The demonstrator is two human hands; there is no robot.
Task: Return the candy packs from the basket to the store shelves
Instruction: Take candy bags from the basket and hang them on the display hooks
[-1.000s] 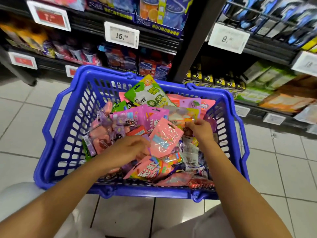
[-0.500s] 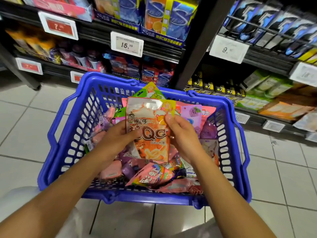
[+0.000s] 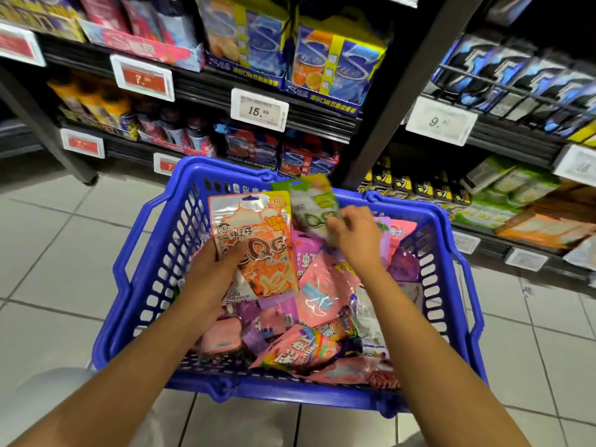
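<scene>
A blue plastic basket stands on the tiled floor, filled with several candy packs in pink, purple and rainbow colours. My left hand holds an orange QQ candy pack upright over the basket, thumb across its front. My right hand pinches a green QQ candy pack at the basket's far side. Store shelves rise just behind the basket.
Price tags line the shelf edges. A black upright post divides the shelving. Blue and orange gum boxes stand on the upper shelf, green and yellow packs on the lower right. Grey tiled floor spreads to the left.
My right hand left the orange QQ pack and reached forward to take hold of the green QQ pack. My left hand now holds the orange pack alone. The view tilted up toward the shelves.
</scene>
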